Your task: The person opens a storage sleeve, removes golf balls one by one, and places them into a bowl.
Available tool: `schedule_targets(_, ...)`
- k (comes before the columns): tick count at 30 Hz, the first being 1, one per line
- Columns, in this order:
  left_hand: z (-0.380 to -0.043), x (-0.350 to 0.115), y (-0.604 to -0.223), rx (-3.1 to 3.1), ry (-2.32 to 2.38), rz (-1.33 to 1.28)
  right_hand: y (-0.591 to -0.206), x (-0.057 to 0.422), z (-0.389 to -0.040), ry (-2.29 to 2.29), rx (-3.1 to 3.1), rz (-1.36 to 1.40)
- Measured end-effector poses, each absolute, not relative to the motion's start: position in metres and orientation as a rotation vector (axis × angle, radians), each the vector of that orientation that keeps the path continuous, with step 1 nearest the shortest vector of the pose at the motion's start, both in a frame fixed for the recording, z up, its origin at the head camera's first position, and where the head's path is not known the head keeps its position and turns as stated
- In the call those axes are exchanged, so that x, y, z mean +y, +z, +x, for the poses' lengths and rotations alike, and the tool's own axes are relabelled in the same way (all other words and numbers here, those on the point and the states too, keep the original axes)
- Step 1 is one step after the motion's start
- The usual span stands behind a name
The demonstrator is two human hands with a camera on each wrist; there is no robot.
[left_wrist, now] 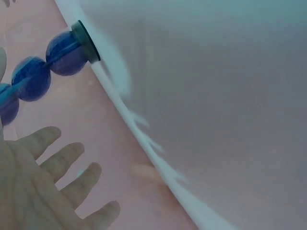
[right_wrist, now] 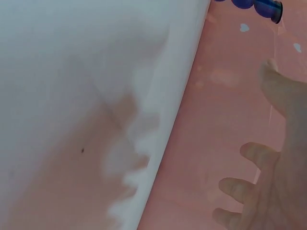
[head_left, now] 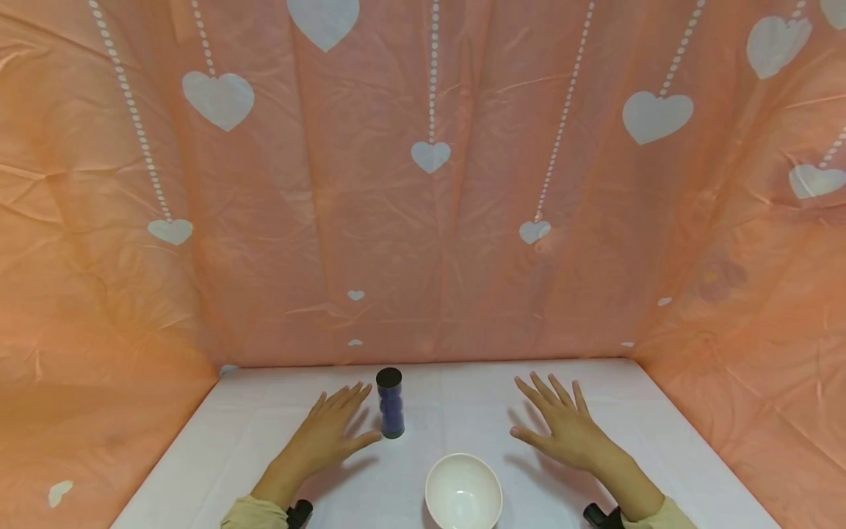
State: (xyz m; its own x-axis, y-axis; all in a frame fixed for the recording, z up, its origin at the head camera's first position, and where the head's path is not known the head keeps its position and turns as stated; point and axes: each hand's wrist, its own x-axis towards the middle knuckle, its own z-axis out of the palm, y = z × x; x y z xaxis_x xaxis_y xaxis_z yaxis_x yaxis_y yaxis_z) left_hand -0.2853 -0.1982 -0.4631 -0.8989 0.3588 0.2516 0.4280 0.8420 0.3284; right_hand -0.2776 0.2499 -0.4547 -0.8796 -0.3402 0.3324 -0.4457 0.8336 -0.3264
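A slim clear tube of blue balls (head_left: pixel 391 413) with dark caps stands upright on the white table. In the left wrist view the balls (left_wrist: pixel 31 79) and one end cap (left_wrist: pixel 86 41) show, while the tube's other end is cut off. My left hand (head_left: pixel 330 435) is just left of the tube, fingers spread and empty; whether its thumb tip touches the tube I cannot tell. Over the table's right side hovers my right hand (head_left: pixel 567 435), its fingers spread with nothing in them. Between the hands, nearer me, sits a white bowl (head_left: pixel 464 494), its near edge cut off.
The white tabletop (head_left: pixel 449 393) stretches beneath both hands. Orange sheeting with pale hearts (head_left: pixel 423 242) rises behind the table and along its left and right sides. Each wrist wears a black strap with a small device (head_left: pixel 299 513).
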Motion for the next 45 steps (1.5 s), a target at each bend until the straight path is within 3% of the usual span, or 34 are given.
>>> schedule_targets(12,-0.296,-0.183,-0.464,-2.796,-0.730,-0.688,-0.457,0.240,-0.280,0.617,-2.751,0.629)
schedule_targets(26,-0.306,-0.166,-0.463,-2.805,-1.084,-0.524,-0.455,0.233,-0.280,0.622,-2.758,0.642)
schedule_targets(45,-0.309,-0.146,-0.464,-2.667,-1.216,-0.652,-0.452,0.216,-0.284,0.597,-2.757,0.699)
